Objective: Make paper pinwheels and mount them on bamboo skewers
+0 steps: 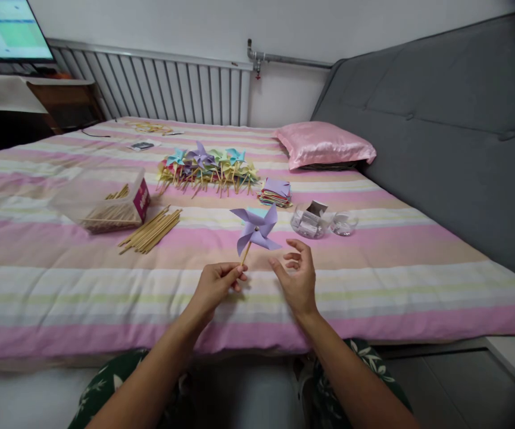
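A purple paper pinwheel (259, 230) on a thin wooden stick stands upright over the near part of the bed, its four-bladed head facing me. My left hand (222, 280) pinches the lower end of that stick between thumb and fingers. To the right of the blades, my right hand (296, 277) is held with fingers apart and slightly curled, touching nothing. Behind the pinwheel lies a light blue paper piece (257, 212), partly hidden. A stack of coloured paper squares (277, 192), purple on top, sits just beyond.
Finished pinwheels (208, 170) lie in a pile farther back. On the left are loose wooden sticks (152, 231) and a clear plastic box (105, 205) with more sticks. Two clear round containers (308, 221) stand at right. A pink pillow (326, 145) rests near the grey headboard (436, 107).
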Demonstrator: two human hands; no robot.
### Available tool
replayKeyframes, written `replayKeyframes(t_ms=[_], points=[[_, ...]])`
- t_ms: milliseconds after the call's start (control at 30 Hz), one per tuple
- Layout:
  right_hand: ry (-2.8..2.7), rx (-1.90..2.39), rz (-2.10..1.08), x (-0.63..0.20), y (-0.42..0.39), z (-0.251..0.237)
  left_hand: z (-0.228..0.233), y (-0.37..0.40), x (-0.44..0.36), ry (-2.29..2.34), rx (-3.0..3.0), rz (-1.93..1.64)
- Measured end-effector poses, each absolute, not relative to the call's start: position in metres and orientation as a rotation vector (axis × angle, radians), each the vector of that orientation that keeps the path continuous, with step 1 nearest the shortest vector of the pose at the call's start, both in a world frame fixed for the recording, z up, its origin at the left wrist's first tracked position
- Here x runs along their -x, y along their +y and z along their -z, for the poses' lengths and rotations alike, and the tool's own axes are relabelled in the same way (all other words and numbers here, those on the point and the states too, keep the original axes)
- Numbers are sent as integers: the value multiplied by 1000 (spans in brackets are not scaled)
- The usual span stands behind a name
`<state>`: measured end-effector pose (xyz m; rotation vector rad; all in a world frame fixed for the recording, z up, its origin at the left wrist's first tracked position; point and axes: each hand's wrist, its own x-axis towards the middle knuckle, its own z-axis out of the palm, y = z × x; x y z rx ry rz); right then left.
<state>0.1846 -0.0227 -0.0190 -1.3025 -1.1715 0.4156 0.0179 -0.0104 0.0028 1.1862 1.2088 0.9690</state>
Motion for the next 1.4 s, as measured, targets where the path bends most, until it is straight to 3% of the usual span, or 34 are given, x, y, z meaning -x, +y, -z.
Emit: replayKeyframes(t_ms=[300, 900, 1400], points=[[-1295, 1293, -193, -190, -21, 17, -1, -14, -24, 1169, -1251, -801], [-1317, 1295, -209, -186, -25, 14, -1, -14, -25, 1124, -1284, -783], [-1343, 1308, -292, -195, -20, 17, 4, 6, 5, 1324, -1702, -843]])
